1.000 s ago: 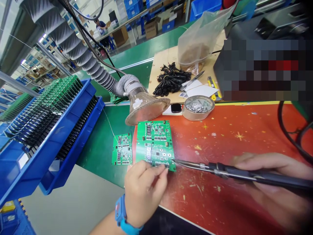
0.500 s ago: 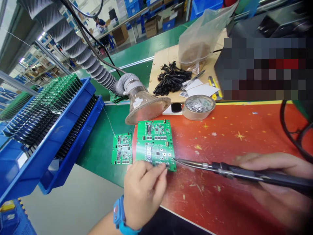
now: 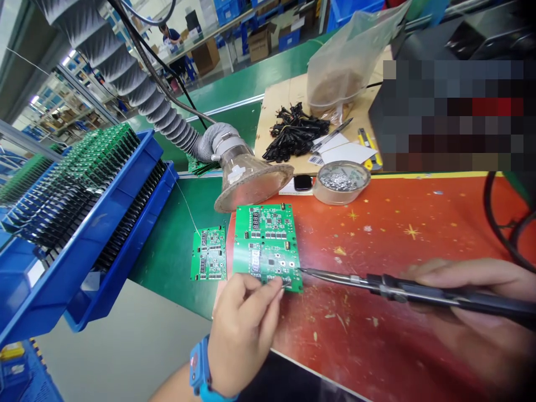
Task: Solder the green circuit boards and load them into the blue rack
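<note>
The green circuit board [image 3: 270, 240] lies along the left edge of the red mat [image 3: 377, 234], bare mat stretching right; its far display reads 8888. The left hand [image 3: 243, 335] pinches thin wire [image 3: 187, 202] over its near side; the right hand [image 3: 486, 278] wraps a soldering iron [image 3: 391, 287], tip at its right edge.

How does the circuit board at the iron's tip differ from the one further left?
The right board looks larger than the left board. The right board is over the red mat, the soldering iron's tip at its edge; the left board is on the green surface. The right board's lower display looks pale; the left board's both look dark. Both are green, with two displays.
</note>
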Tool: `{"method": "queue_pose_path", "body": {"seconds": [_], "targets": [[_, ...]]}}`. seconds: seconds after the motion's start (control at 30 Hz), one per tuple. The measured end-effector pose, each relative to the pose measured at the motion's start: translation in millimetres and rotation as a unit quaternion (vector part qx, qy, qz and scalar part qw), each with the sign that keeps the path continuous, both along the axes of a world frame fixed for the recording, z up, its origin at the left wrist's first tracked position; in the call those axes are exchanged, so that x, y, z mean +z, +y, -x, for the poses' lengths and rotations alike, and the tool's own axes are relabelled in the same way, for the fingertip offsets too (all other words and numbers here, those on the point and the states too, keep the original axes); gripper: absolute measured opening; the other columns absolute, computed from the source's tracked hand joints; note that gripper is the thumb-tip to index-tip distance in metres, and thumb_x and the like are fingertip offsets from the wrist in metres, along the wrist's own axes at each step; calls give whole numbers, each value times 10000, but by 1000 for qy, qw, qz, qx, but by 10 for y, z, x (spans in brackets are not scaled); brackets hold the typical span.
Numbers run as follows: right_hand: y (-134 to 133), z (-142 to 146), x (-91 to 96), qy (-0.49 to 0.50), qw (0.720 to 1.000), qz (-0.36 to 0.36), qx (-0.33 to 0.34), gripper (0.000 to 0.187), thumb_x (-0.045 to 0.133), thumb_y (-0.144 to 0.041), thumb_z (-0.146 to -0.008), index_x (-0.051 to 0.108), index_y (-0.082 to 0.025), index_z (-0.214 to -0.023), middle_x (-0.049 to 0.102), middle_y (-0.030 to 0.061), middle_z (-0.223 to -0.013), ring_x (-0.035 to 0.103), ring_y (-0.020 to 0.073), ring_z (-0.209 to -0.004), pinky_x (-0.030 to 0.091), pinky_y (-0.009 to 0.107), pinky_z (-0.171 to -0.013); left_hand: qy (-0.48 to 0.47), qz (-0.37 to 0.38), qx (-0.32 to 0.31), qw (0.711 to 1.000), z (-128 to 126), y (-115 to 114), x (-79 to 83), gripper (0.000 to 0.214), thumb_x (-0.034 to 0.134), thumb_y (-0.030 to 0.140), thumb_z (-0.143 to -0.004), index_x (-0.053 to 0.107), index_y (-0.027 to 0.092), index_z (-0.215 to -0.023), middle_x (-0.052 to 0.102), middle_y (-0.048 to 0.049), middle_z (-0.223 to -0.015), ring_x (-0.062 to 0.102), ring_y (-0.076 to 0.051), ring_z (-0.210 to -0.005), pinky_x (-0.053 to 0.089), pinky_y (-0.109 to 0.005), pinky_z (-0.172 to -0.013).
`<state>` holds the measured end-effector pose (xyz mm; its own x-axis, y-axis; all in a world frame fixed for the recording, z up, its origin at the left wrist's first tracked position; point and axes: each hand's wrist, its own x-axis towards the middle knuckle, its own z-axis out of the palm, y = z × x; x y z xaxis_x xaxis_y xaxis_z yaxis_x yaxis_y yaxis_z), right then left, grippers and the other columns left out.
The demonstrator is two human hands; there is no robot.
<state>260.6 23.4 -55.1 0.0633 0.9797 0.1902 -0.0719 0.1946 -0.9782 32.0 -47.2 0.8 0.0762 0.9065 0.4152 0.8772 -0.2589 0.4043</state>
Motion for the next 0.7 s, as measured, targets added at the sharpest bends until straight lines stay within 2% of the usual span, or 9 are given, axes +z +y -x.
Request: {"method": "queue_pose_path", "body": {"seconds": [0.13, 0.27, 0.47, 0.63, 0.7], "targets": [[-17, -60, -63, -26, 999, -29, 23, 64, 623, -273, -706, 633, -260, -768, 616, 33, -724, 592, 197, -658, 466, 292, -511, 11, 9, -7, 1000, -1, 0, -6, 278, 537, 108, -824, 602, 184, -1083, 482, -14, -742, 479, -112, -625, 444, -244, -533], [-19, -76, -80, -74, 994, -65, 41, 113, 614, -191, -695, 625, -262, -783, 609, 24, -729, 601, 196, -671, 490, 291, -546, 14, 10, -8, 1000, -6, 6, -17, 269, 540, 104, -822, 607, 176, -1072, 485, -23, -750, 475, -116, -636, 443, -249, -537], [-16, -48, -51, -59, 994, -57, 74, 63, 595, -232, -717, 616, -259, -770, 610, 19, -680, 609, 187, -635, 490, 273, -507, 37, 4, -6, 999, -16, 47, -3, 257, 532, 127, -836, 607, 182, -1076, 504, -26, -740, 473, -116, -634, 439, -239, -528], [19, -12, 26, -66, 993, -67, 65, 33, 603, -272, -720, 623, -257, -741, 617, 21, -643, 611, 177, -570, 483, 260, -457, 57, -8, -6, 998, -54, 93, 7, 234, 534, 138, -838, 624, 174, -1051, 511, -28, -721, 485, -119, -632, 440, -235, -527], [27, 5, 65, -64, 995, -50, 50, 80, 623, -340, -699, 632, -260, -701, 620, 29, -616, 610, 185, -550, 480, 268, -438, 61, -13, -8, 998, -51, 102, 7, 230, 536, 134, -837, 624, 169, -1047, 514, -28, -716, 485, -120, -630, 435, -236, -526]]}}
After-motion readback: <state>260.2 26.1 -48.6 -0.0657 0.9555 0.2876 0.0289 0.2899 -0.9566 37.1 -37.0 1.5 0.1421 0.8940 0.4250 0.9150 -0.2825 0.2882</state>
